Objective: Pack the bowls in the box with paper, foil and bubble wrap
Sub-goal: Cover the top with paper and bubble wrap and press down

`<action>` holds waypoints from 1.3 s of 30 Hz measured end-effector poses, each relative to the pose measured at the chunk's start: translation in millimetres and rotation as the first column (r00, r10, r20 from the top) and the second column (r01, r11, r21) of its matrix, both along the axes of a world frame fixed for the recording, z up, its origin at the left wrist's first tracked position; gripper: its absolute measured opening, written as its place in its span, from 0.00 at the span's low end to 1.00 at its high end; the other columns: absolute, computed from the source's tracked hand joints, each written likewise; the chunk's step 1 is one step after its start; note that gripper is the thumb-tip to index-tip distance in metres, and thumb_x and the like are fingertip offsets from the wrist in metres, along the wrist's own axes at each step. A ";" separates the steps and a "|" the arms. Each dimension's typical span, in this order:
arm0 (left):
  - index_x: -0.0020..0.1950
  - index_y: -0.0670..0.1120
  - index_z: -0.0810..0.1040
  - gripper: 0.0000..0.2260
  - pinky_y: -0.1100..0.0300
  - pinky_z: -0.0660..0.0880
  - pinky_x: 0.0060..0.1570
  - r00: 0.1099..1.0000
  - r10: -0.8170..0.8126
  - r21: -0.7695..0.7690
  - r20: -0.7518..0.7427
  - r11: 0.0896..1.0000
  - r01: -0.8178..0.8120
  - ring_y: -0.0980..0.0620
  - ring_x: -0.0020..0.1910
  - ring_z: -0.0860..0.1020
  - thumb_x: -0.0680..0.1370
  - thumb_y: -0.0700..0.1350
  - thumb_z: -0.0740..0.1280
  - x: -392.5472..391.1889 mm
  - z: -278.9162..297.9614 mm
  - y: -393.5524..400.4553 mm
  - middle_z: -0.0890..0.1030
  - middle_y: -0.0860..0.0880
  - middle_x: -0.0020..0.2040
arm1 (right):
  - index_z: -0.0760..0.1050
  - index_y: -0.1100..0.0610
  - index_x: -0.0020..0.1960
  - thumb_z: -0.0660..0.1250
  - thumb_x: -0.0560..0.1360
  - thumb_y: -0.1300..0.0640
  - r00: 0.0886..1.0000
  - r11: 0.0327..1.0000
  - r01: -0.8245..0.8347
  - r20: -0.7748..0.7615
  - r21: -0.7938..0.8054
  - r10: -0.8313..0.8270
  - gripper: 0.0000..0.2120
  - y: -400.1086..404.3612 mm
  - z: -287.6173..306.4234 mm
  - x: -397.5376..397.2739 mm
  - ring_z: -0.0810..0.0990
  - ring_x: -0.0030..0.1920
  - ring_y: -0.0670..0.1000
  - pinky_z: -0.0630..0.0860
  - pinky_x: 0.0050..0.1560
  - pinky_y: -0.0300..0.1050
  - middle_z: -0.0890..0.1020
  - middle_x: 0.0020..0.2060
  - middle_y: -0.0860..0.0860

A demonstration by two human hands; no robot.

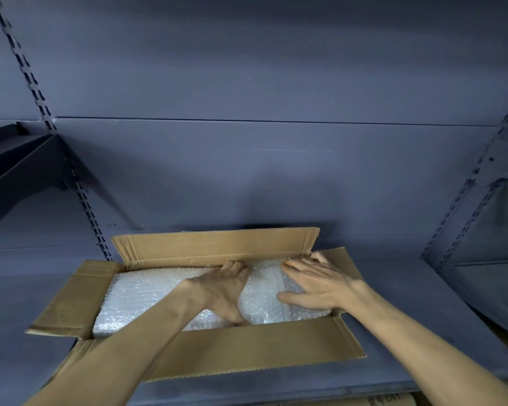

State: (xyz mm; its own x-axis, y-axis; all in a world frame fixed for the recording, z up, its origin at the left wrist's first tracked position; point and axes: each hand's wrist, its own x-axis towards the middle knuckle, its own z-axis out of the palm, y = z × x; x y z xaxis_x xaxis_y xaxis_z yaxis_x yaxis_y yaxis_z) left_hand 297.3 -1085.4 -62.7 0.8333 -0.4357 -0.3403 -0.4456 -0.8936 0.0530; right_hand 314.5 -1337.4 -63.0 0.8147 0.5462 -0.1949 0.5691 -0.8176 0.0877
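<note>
1. Your box point(255, 351) sits open on a blue-grey shelf point(423, 332), all four flaps folded outward; the far flap stands up against the back panel point(247, 177).
2. Bubble wrap point(147, 294) fills the inside from wall to wall, lying as the top layer. No bowls, paper or foil show; whatever is under the wrap is hidden.
3. Your left hand point(223, 291) lies flat on the wrap near the middle of the box, fingers stretched toward the far wall and tips touching the base of the far flap. It presses rather than grips; nothing is held in it.
4. Your right hand point(317, 284) lies just beside it, over the right part of the wrap, fingers spread and palm down, thumb resting on the wrap. It too is open and holds nothing.
5. The wrap bulges up in a rounded fold between your two hands.
6. Slotted uprights point(79, 189) run up the panel at left and right.
</note>
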 end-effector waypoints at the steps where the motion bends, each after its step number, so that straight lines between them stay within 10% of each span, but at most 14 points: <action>1: 0.82 0.50 0.47 0.58 0.44 0.59 0.76 1.000 -0.001 0.003 -0.009 1.000 0.001 0.49 0.78 0.53 0.63 0.74 0.70 2.0 1.0 0.4 0.53 0.51 0.79 | 0.55 0.55 0.81 0.47 0.78 0.28 1.000 1.000 0.022 -0.006 0.001 -0.022 0.42 3.1 -3.4 0.0 0.61 0.78 0.54 0.51 0.77 0.57 0.59 0.80 0.51; 13: 0.79 0.50 0.55 0.54 0.47 0.60 0.74 0.997 0.025 0.118 -0.070 0.993 -0.016 0.48 0.72 0.60 0.60 0.68 0.73 9.9 9.4 -11.2 0.62 0.52 0.70 | 0.76 0.55 0.65 0.40 0.81 0.31 0.938 0.949 0.304 0.148 0.084 -0.313 0.38 37.8 -22.3 -1.9 0.69 0.70 0.58 0.54 0.74 0.59 0.78 0.66 0.57; 21: 0.75 0.52 0.60 0.48 0.49 0.59 0.71 0.999 0.013 0.029 -0.038 0.999 -0.012 0.50 0.68 0.62 0.60 0.66 0.73 4.8 5.8 -3.3 0.65 0.54 0.66 | 0.72 0.54 0.68 0.43 0.82 0.34 0.970 0.970 0.236 0.042 0.052 -0.238 0.32 27.5 -13.6 -1.6 0.68 0.72 0.59 0.53 0.75 0.59 0.77 0.66 0.57; 30: 0.76 0.58 0.54 0.51 0.46 0.61 0.71 0.989 0.055 0.054 -0.138 0.997 -0.048 0.50 0.71 0.62 0.58 0.72 0.70 7.8 11.9 -3.7 0.65 0.55 0.69 | 0.55 0.38 0.80 0.77 0.65 0.35 0.924 0.990 0.123 -0.372 0.065 -0.090 0.50 -7.8 45.8 -7.8 0.61 0.76 0.49 0.64 0.72 0.52 0.61 0.76 0.41; 39: 0.80 0.59 0.45 0.51 0.45 0.54 0.77 0.999 -0.046 -0.095 0.024 0.994 0.048 0.51 0.76 0.54 0.65 0.74 0.66 -12.5 -1.6 4.3 0.56 0.54 0.76 | 0.50 0.41 0.82 0.78 0.67 0.39 0.968 0.997 0.018 -0.248 -0.080 -0.038 0.53 8.1 41.7 -13.5 0.61 0.75 0.53 0.61 0.75 0.52 0.63 0.75 0.45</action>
